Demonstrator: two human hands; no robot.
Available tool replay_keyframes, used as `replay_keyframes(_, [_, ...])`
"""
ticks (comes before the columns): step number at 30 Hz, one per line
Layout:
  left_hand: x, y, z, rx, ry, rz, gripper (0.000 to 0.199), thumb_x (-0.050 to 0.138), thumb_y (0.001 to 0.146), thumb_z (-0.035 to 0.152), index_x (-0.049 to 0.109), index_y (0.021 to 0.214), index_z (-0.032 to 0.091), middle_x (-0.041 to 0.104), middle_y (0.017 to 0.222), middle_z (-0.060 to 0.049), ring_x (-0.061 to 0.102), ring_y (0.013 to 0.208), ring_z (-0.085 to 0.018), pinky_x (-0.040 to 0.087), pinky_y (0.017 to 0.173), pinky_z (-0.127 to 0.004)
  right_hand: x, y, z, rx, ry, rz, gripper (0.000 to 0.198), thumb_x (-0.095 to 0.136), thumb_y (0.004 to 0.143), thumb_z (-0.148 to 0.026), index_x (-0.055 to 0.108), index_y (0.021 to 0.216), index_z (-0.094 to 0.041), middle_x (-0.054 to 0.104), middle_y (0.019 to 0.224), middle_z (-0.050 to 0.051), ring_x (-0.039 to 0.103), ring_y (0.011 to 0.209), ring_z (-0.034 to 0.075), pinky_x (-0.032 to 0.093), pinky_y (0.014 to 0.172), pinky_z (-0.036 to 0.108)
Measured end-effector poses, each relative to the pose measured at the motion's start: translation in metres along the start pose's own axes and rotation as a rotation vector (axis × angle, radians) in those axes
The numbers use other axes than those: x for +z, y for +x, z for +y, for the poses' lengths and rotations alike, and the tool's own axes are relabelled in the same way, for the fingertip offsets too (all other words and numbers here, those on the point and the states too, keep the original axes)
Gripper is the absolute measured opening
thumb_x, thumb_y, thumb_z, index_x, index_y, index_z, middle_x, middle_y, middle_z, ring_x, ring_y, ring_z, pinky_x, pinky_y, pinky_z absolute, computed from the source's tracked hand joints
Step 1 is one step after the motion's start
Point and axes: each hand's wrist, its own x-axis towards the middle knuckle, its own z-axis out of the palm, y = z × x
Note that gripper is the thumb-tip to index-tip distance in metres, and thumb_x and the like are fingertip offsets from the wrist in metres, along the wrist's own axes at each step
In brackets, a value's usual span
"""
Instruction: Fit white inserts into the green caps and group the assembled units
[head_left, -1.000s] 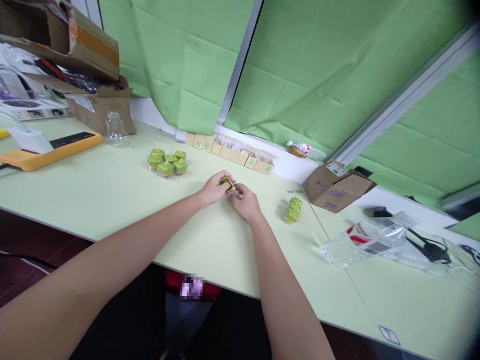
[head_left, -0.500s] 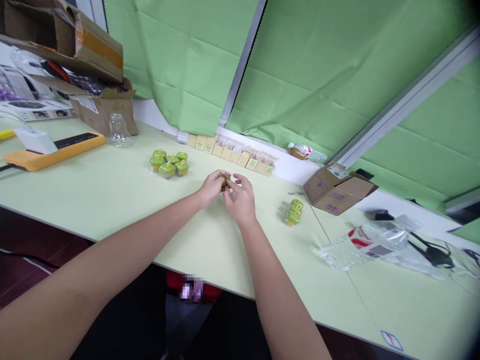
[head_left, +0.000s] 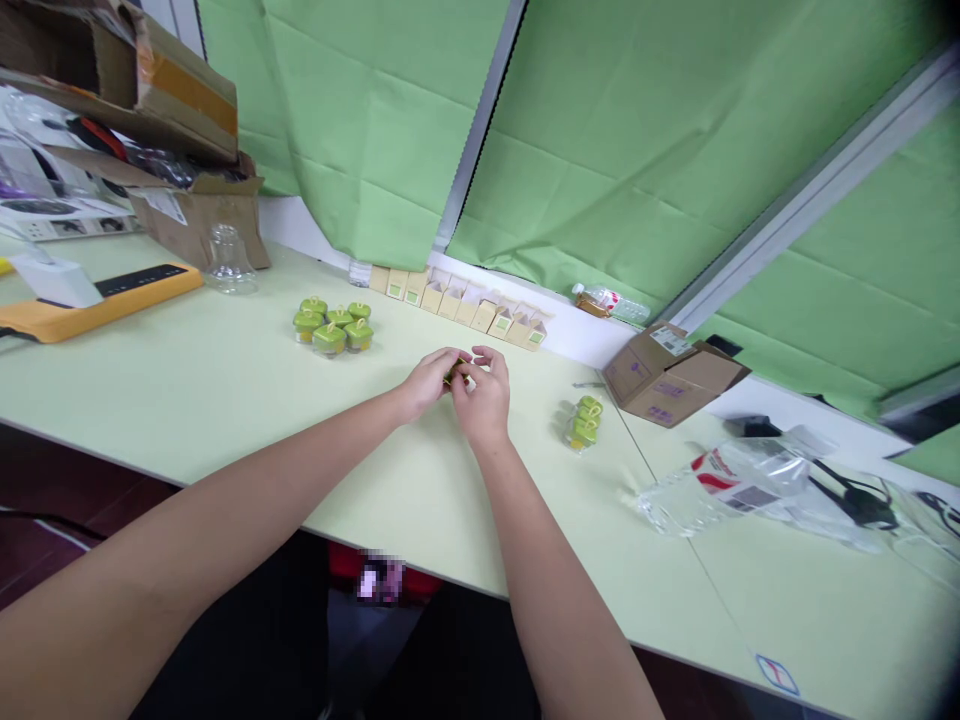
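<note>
Over the middle of the pale surface [head_left: 420, 480], the right hand [head_left: 484, 398] now covers most of the small green piece [head_left: 452, 375], whose hollow showed plainly a second ago. The left hand [head_left: 427, 383] keeps its grip closed around that piece; the right bends its fingers against it, though whether they pinch I cannot tell. Green-lidded containers [head_left: 328, 339] cluster to the left, with a smaller group [head_left: 583, 428] to the right. Farther back, small cardboard boxes [head_left: 453, 301] line up beneath green curtains [head_left: 637, 150].
</note>
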Motion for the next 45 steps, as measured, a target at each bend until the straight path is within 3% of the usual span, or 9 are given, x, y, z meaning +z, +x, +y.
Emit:
replay_keyframes(5, [0.003,-0.001,0.004,-0.002,-0.072,-0.011,0.019,0.053,0.088,0.028,0.066,0.089,0.014,0.067,0.097,-0.008,0.062,0.081,-0.015,0.049,0.073,-0.027,-0.002,0.002,-0.004,-0.055,0.060,0.017,0.015,0.055,0.085,-0.015,0.066,0.075,-0.019,0.055,0.119,0.012,0.056,0.105,0.022,0.053,0.089,0.039])
replay_keyframes(9, [0.004,0.001,0.010,0.011,-0.093,0.071,0.016,0.054,0.087,0.026,0.065,0.085,0.014,0.063,0.081,-0.004,0.058,0.069,-0.013,0.047,0.064,-0.025,-0.005,0.003,-0.009,-0.078,0.109,0.030,0.012,0.055,0.086,-0.017,0.065,0.079,-0.020,0.055,0.118,0.012,0.057,0.105,0.021,0.051,0.093,0.041])
replay_keyframes(13, [-0.001,0.005,0.014,0.048,-0.062,0.145,0.015,0.053,0.087,0.027,0.063,0.085,0.015,0.059,0.079,-0.003,0.057,0.062,-0.012,0.044,0.058,-0.024,-0.012,0.008,-0.012,-0.018,0.161,0.110,0.007,0.055,0.087,-0.021,0.062,0.086,-0.020,0.057,0.114,0.012,0.057,0.111,0.022,0.053,0.086,0.038])
replay_keyframes(16, [-0.007,0.007,0.015,0.037,-0.004,0.206,0.017,0.051,0.087,0.029,0.062,0.085,0.016,0.059,0.083,-0.004,0.058,0.058,-0.012,0.042,0.055,-0.025,-0.018,0.012,-0.009,0.101,0.221,0.209,0.008,0.052,0.088,-0.025,0.057,0.090,-0.020,0.061,0.115,0.011,0.058,0.112,0.021,0.053,0.082,0.034])
replay_keyframes(19, [-0.011,0.009,0.015,0.055,0.027,0.199,0.018,0.054,0.085,0.032,0.062,0.084,0.017,0.061,0.085,-0.005,0.058,0.058,-0.011,0.041,0.054,-0.025,-0.019,0.014,0.001,0.332,0.310,0.258,0.009,0.048,0.088,-0.029,0.052,0.090,-0.020,0.066,0.107,0.009,0.064,0.095,0.018,0.053,0.080,0.033])
replay_keyframes(22, [-0.013,0.010,0.012,0.056,0.053,0.177,0.020,0.057,0.083,0.036,0.062,0.083,0.017,0.062,0.083,-0.005,0.058,0.059,-0.012,0.040,0.053,-0.025,-0.016,0.013,0.012,0.546,0.368,0.256,0.012,0.049,0.084,-0.030,0.050,0.091,-0.020,0.068,0.092,0.005,0.065,0.076,0.015,0.053,0.074,0.032])
replay_keyframes(25, [-0.015,0.011,0.009,0.057,0.080,0.163,0.021,0.059,0.082,0.038,0.062,0.083,0.017,0.063,0.079,-0.005,0.058,0.058,-0.013,0.038,0.050,-0.025,-0.012,0.011,0.020,0.640,0.399,0.217,0.024,0.050,0.082,-0.031,0.054,0.103,-0.020,0.065,0.081,0.000,0.064,0.066,0.014,0.054,0.068,0.029])
replay_keyframes(31, [-0.014,0.009,0.007,0.055,0.137,0.164,0.020,0.058,0.082,0.037,0.063,0.083,0.017,0.062,0.080,-0.004,0.059,0.059,-0.013,0.041,0.052,-0.025,-0.007,0.007,0.025,0.677,0.464,0.094,0.033,0.058,0.080,-0.041,0.065,0.102,-0.017,0.066,0.082,0.001,0.068,0.068,0.015,0.056,0.068,0.031])
replay_keyframes(45, [-0.013,0.008,0.005,0.095,0.200,0.131,0.024,0.054,0.086,0.039,0.061,0.083,0.016,0.063,0.082,-0.005,0.059,0.058,-0.012,0.041,0.052,-0.025,-0.006,0.006,0.024,0.643,0.434,0.077,0.024,0.062,0.078,-0.041,0.061,0.087,-0.019,0.065,0.077,0.001,0.064,0.068,0.015,0.057,0.064,0.029])
